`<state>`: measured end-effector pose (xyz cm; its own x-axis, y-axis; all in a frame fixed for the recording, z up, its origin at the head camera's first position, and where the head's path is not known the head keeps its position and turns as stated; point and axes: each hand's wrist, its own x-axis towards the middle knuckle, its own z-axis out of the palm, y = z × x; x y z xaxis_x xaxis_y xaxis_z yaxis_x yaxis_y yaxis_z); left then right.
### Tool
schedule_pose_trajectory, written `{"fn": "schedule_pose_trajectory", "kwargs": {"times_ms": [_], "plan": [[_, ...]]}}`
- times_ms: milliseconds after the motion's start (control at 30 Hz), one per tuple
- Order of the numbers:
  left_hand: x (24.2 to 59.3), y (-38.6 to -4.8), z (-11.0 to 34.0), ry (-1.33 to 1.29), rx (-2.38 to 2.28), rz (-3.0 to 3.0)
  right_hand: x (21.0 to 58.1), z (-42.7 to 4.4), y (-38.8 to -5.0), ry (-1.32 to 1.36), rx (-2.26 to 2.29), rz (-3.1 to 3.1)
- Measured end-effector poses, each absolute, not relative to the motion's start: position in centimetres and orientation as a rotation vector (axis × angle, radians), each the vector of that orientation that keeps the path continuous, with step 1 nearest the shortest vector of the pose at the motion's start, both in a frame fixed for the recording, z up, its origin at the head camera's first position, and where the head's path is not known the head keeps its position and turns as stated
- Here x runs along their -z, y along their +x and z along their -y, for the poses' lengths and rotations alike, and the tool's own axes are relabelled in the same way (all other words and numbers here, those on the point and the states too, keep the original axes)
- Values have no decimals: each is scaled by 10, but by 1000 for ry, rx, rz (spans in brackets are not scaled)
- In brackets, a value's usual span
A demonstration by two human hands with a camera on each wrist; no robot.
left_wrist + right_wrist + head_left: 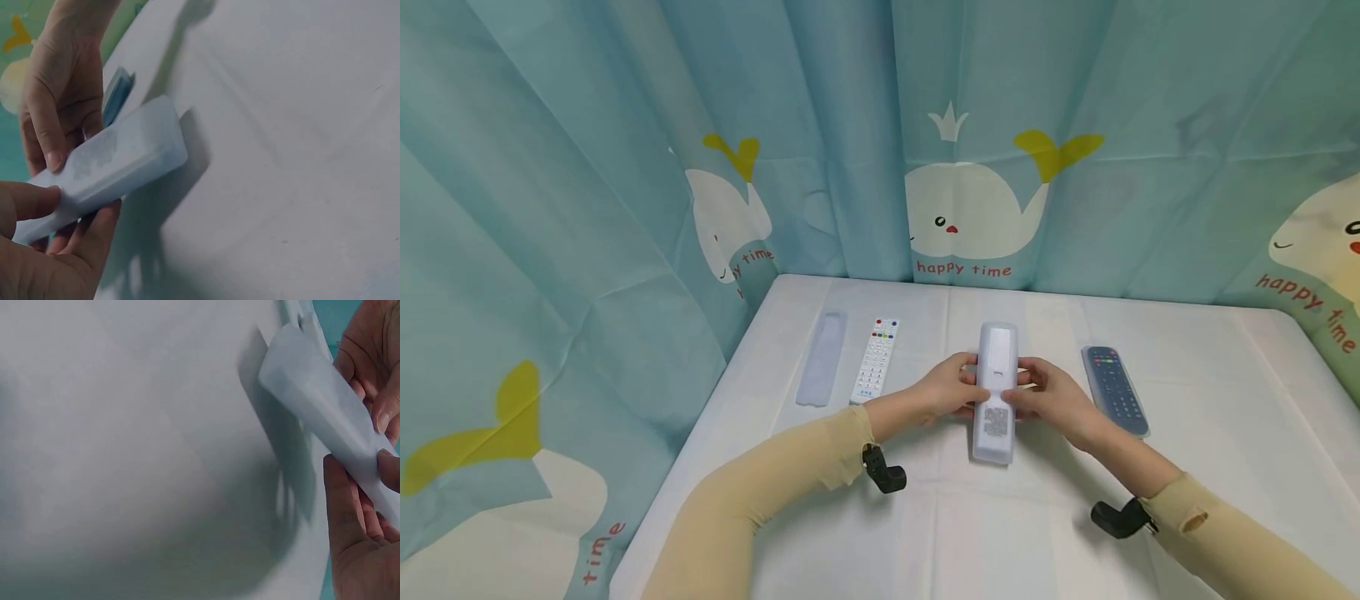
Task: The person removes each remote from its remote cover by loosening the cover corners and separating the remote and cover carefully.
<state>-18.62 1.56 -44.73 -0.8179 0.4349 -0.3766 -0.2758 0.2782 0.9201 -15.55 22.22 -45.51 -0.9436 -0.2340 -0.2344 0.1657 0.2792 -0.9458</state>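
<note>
In the head view a white remote control in a translucent sleeve (997, 375) is held back side up above the table, its battery cover and a grey label showing. My left hand (949, 387) grips its left edge, thumb on the back and fingers beneath. From the right side my right hand (1058, 402) grips it the same way, the two thumbs almost meeting across the middle. Both wrist views show the sleeve's rounded end jutting past the fingers, over its shadow. The button side faces down and is hidden.
A bare white remote control (876, 360) lies left of my hands, beside a flat translucent sleeve (822, 360). On the right rests a dark remote control (1116, 390) in a clear cover. A blue curtain (850, 167) hangs behind the white table (865, 542) and along its left side.
</note>
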Motion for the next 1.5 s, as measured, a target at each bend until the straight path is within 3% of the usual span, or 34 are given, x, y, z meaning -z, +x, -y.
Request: {"fn": "schedule_pose_trajectory", "kwargs": {"times_ms": [700,1500], "plan": [[436,-207,-23,438,-1741,-2120,439,-225,-171,-313,1660,-2635],[432,-209,-27,459,-1689,-2224,434,-228,-172,-322,1600,-2679]]}}
